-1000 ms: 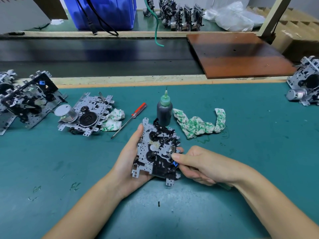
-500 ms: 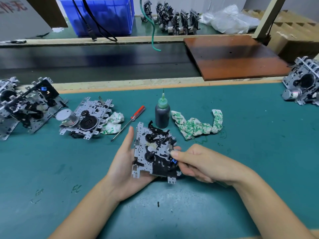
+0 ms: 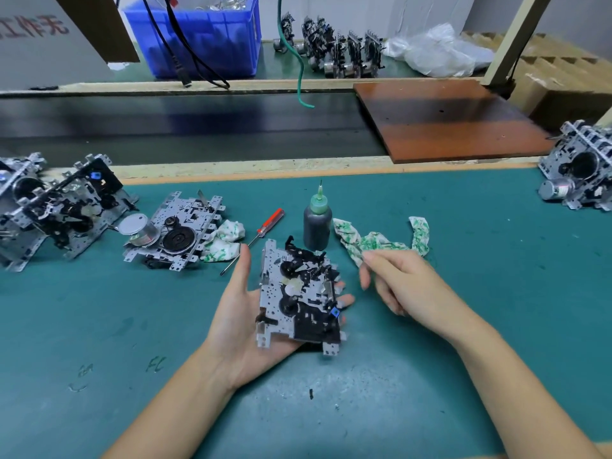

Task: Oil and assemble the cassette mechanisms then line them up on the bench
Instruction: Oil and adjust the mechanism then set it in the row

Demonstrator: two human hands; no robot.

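A cassette mechanism (image 3: 299, 299), a grey metal plate with black gears and levers, lies in my left hand (image 3: 238, 313) above the green bench mat (image 3: 99, 326). My fingertips show curled past its right edge; my thumb stands straight, just off its left edge. My right hand (image 3: 407, 286) hovers to the right of it, apart from it, fingers loosely bent and holding nothing. A dark oil bottle (image 3: 317, 223) with a green needle tip stands upright just behind the mechanism.
A red-handled screwdriver (image 3: 265, 230) and two stained rags (image 3: 381, 241) (image 3: 222, 241) lie near the bottle. A mechanism with a motor (image 3: 175, 233) and more mechanisms (image 3: 63, 207) lie at left; another (image 3: 579, 167) is at far right. Behind are a brown board (image 3: 440, 120) and a blue bin (image 3: 205, 38).
My right hand has let go of the mechanism's right edge and drawn away to the right. My left thumb has come off the plate's left edge.
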